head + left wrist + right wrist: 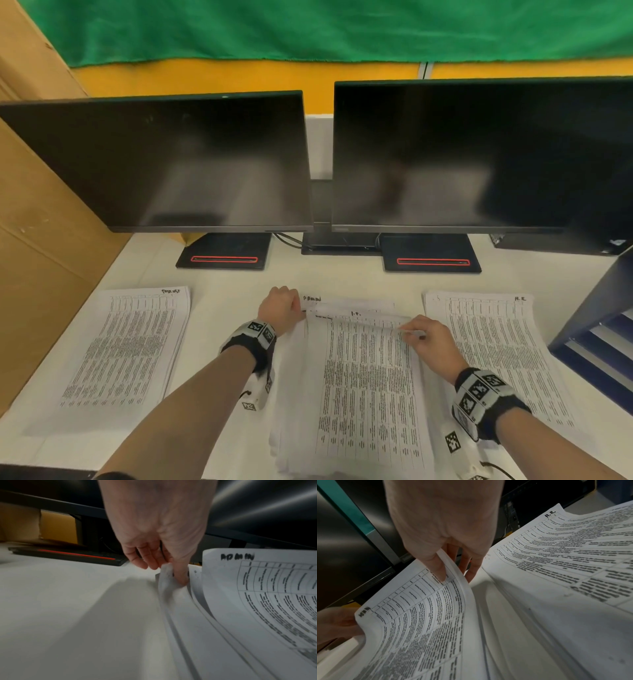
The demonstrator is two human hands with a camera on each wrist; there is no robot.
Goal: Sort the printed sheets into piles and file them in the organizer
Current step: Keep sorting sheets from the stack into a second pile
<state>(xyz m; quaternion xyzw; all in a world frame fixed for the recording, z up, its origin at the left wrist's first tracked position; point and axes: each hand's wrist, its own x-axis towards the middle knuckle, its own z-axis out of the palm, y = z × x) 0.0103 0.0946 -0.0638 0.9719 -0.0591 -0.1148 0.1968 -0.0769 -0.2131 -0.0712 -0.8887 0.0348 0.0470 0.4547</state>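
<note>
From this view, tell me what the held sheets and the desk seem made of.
Held sheets: thin matte white paper, printed black; they curl where the right hand pinches them. Desk: smooth pale surface, probably laminate; the material cannot be confirmed.

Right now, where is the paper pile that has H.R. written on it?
In the head view, the H.R. pile lies flat on the right of the desk, between the middle stack and the blue organizer.

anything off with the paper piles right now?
Only the middle stack: its sheets are fanned and offset, and the left hand has crumpled the corner it pinches. The right hand pinches the lifted top edge. Side piles lie flat.
</note>
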